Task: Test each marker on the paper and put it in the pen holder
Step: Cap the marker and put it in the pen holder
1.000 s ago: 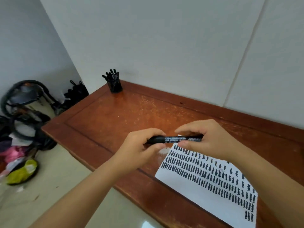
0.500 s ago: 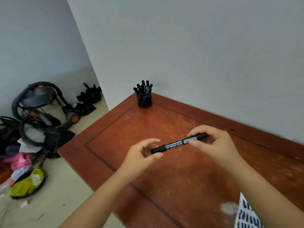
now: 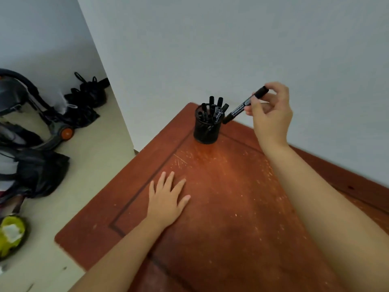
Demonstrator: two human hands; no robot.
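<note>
I see my right hand (image 3: 270, 114) pinching a black marker (image 3: 244, 105) beside the mesh pen holder (image 3: 207, 128) at the bench's (image 3: 231, 207) far corner. My left hand (image 3: 167, 199) lies flat, fingers spread.

A home room, probably: a worn wooden desk (image 3: 221, 207) against a plain wall (image 3: 210, 49), with a stroller (image 3: 31, 114) and bags (image 3: 88, 93) cluttering the floor (image 3: 88, 165).

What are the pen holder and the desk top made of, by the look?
Pen holder: black wire mesh, likely metal; the markers show through its perforated wall. Matte finish.
Desk top: reddish-brown wood or wood veneer, semi-gloss; pale scratches and worn patches break the finish, and a dark groove frames the panel. Solid or veneer cannot be told.
</note>
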